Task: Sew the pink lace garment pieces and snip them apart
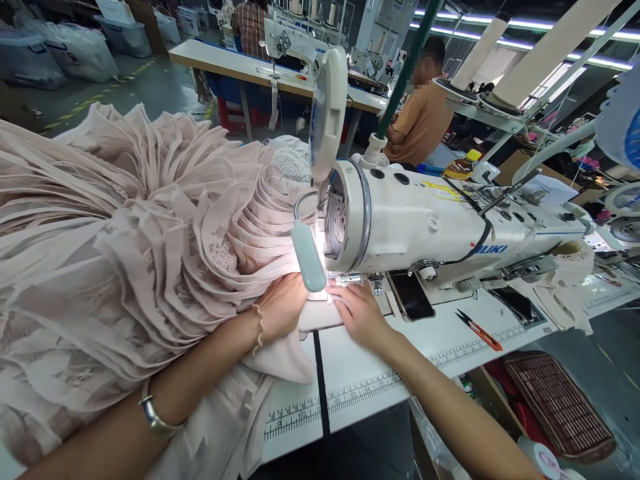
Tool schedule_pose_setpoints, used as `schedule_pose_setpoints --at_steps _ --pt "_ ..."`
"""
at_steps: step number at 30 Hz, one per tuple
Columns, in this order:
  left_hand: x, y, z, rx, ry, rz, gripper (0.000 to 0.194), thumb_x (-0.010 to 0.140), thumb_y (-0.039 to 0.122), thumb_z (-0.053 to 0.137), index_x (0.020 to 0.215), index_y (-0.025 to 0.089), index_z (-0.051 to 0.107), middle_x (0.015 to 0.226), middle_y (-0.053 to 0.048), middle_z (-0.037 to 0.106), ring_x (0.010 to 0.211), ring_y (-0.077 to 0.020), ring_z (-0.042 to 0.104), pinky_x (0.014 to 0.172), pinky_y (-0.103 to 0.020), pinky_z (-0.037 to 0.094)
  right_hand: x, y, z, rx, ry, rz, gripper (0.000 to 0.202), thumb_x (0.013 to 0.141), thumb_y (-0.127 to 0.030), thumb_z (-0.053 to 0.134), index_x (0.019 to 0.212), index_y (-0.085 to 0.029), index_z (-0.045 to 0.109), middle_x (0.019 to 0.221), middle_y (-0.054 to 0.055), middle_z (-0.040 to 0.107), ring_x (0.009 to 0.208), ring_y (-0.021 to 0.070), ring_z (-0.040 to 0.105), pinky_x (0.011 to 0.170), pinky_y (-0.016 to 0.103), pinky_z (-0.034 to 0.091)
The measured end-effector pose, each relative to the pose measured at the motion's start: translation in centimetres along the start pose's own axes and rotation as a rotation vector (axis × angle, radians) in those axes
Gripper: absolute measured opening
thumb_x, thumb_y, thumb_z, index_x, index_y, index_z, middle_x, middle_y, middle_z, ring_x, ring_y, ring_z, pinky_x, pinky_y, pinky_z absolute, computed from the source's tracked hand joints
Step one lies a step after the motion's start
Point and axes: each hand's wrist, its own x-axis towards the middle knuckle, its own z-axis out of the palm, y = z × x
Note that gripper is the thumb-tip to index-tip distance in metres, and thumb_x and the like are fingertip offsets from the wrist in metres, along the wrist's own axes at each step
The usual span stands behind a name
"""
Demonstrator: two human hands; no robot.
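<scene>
A large heap of pale pink fabric pieces (165,247), with lace and sheer parts, covers the left side and runs up to the sewing machine (410,213). My left hand (284,305) lies on the fabric left of the needle area. Its fingertips are hidden behind a small pale green lamp (309,257). Right of that lamp, my right hand (363,313) has its thumb and forefinger closed on the fabric edge close to the presser foot. The lamp brightly lights this spot, and the needle itself is hidden.
On the white table (360,400), with printed rulers, lie a black phone (413,297) and orange-handled thread snips (479,330). A round hinged cover (330,113) stands up at the machine's end. Behind it, a person (423,107) in a brown shirt sits among other machines.
</scene>
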Motion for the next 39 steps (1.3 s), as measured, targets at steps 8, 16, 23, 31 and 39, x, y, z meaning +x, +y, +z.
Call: schedule_pose_setpoints --at_steps 8,16,23,31,39 --pt "-1.3 0.7 -0.2 0.033 0.114 0.013 0.035 0.094 0.011 0.039 0.123 0.019 0.054 0.114 -0.005 0.066 0.107 -0.0181 0.059 0.089 -0.030 0.049 -0.3 0.1 0.7 -0.092 0.061 -0.017 0.023 0.095 -0.027 0.051 0.111 -0.025 0.068 0.104 0.006 0.068 0.097 0.0226 0.065 0.085 0.038 0.054" --pt "-1.1 1.5 -1.2 0.273 0.149 0.148 0.022 0.094 0.011 0.044 0.104 0.012 0.063 0.098 -0.010 0.067 0.096 -0.0221 0.061 0.083 -0.034 0.050 -0.3 0.3 0.6 -0.080 0.079 -0.093 0.027 0.096 -0.025 0.049 0.116 -0.023 0.067 0.119 0.007 0.068 0.108 0.0211 0.064 0.094 0.038 0.053" --pt "-1.1 2.1 -0.2 0.333 -0.011 0.115 0.016 0.094 0.015 0.046 0.099 0.013 0.061 0.092 -0.008 0.060 0.093 -0.0209 0.056 0.080 -0.032 0.046 -0.6 0.9 0.4 -0.190 0.202 -0.268 0.033 0.094 -0.012 0.036 0.114 -0.023 0.060 0.098 0.007 0.071 0.093 0.0231 0.066 0.081 0.040 0.053" --pt "-1.0 1.7 -1.2 0.305 -0.110 0.059 0.022 0.097 0.026 0.044 0.105 0.021 0.064 0.094 -0.006 0.055 0.092 -0.0207 0.051 0.070 -0.030 0.041 0.2 2.1 1.1 -0.336 0.334 -0.520 0.019 0.095 -0.021 0.045 0.106 -0.018 0.060 0.097 0.007 0.071 0.085 0.0221 0.066 0.085 0.038 0.046" --pt "-1.8 2.2 -1.2 0.371 0.034 0.288 0.024 0.095 0.013 0.044 0.084 0.014 0.066 0.088 -0.006 0.057 0.085 -0.0180 0.051 0.064 -0.032 0.036 0.4 -1.5 -0.5 -0.403 0.373 -0.602 0.014 0.096 -0.021 0.049 0.093 -0.017 0.062 0.082 0.003 0.071 0.074 0.0196 0.066 0.080 0.036 0.044"
